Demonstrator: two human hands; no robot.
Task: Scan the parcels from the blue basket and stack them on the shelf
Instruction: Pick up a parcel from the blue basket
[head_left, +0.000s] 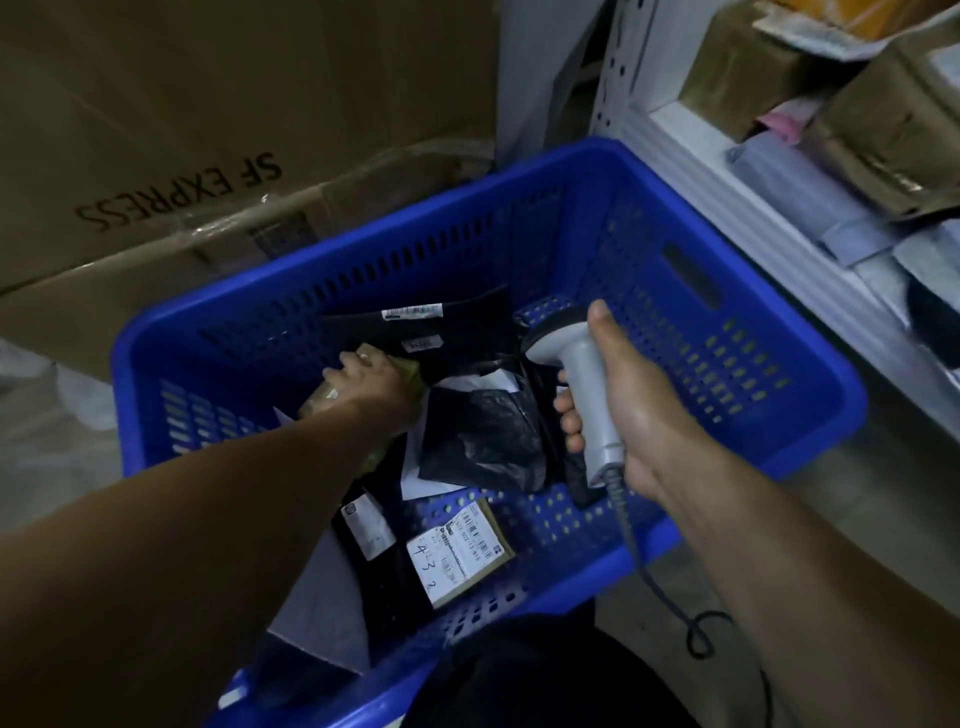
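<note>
Where the near end of the blue basket (623, 234) lies closest, a small labelled box (460, 548) is seen flat on the perforated floor. Further in, a grey scanner (584, 379) is gripped by the right hand (631, 415), fingers wrapped round its handle, above a crumpled black bag (483, 436). To the left, a tan taped parcel (319, 402) inside the basket is grasped by the left hand (366, 379), fingers curled over its far edge. Beyond, a large cardboard box (182, 156) is stood against the basket, and stacked parcels (883, 119) are held on the white shelf (685, 145) at right.
</note>
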